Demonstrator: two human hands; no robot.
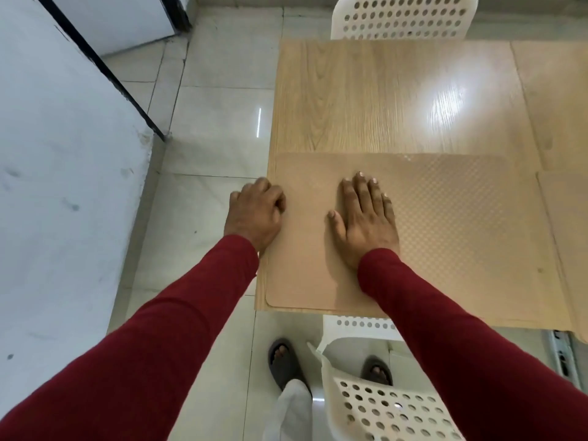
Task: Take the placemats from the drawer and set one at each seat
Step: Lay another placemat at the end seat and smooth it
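Left to right. The left hand (254,214) rests at the left edge of the table (366,97), fingers curled into a loose fist against the border of the placemat (445,224); whether they pinch that edge cannot be told. Its position suggests it squares the mat against the table's side. The right hand (366,218) lies palm down on the mat, fingers straight and only slightly parted, holding nothing, apparently pressing the sheet flat so it does not slide. The mat lies flat along the near edge of the table, directly above the near chair (381,409), so it serves that seat. Further right, two more mats (556,100) lie on the table, partly cut off by the picture's border. The far chair (404,17) faces a bare stretch of table, so that seat appears to lack a mat. The drawer is not visible.
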